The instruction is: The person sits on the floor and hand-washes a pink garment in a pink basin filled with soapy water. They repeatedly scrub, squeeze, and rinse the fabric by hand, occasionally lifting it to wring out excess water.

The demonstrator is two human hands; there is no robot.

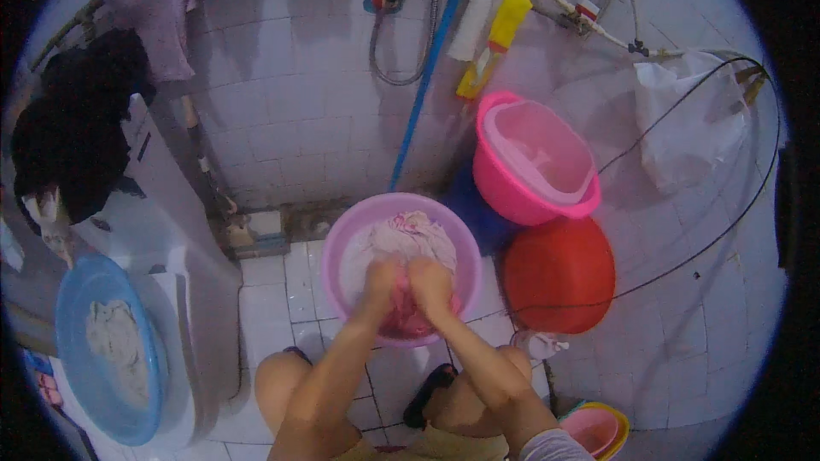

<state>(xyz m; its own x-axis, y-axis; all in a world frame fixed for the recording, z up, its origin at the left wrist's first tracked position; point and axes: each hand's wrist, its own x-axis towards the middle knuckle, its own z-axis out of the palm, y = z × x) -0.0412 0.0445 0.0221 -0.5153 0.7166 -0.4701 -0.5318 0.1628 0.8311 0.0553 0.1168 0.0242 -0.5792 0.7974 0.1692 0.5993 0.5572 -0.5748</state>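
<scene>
A pinkish-purple basin (329,273) stands on the tiled floor in front of me, with whitish water and laundry in it. My left hand (384,280) and my right hand (430,283) are side by side over its middle, both closed. Between them is a pink cloth (408,312), bunched and gripped by both, its lower part spreading toward the near rim. Beyond my knuckles a pale, patterned cloth (414,235) lies heaped against the far side. The fingertips are mostly hidden by the backs of my hands.
To the left, a light blue basin (152,350) with pale cloth rests on a white appliance (201,290). Right of me are stacked pink basins (491,171), a red basin (559,277) and a dark blue container (470,205). A thin black cable (683,269) loops across the right.
</scene>
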